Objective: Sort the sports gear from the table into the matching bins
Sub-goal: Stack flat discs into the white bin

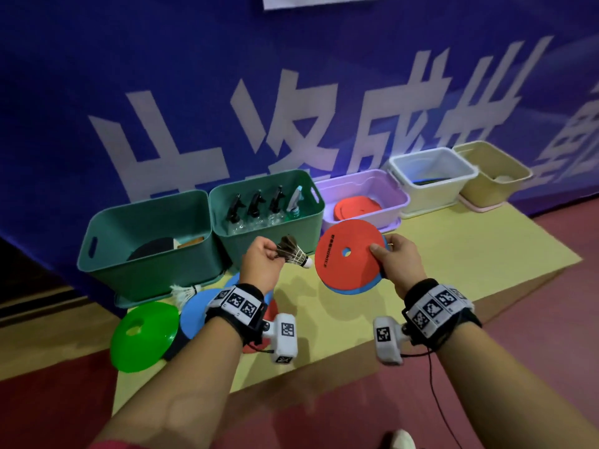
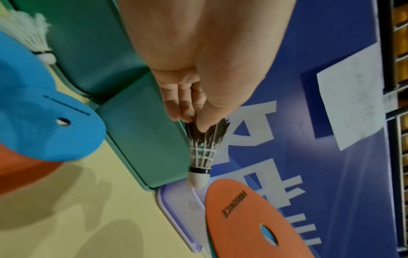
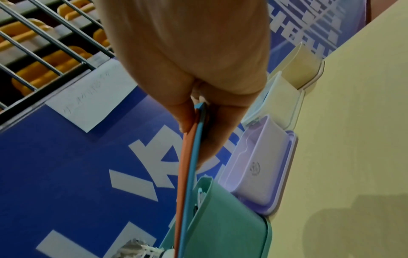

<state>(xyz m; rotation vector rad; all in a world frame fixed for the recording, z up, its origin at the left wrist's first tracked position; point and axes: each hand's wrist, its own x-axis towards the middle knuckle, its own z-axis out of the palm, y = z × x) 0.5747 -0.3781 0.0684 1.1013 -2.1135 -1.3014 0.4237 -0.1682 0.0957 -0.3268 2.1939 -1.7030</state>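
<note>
Blue banner (image 1: 97, 76) with large white characters backs the scene; white paper sheet (image 2: 351, 97) taped on it. Dark red floor (image 1: 534, 254) below. Metal railing (image 3: 44, 43) above banner, with blurred yellow shapes (image 3: 48, 57) behind, possibly seats. Lighting dim.

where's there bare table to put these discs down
Bare yellow table lies right of the right hand, in front of the purple bin and white bin. Crowded on the left: green cone, blue disc and white shuttlecock.

Your shuttlecock (image 1: 291, 252) has dark feathers and a white cork; your disc (image 1: 348, 254) is red over a blue one (image 1: 353, 288). The surface (image 1: 453, 254) is pale yellow, with a green cone (image 1: 146, 338) on it.
</note>
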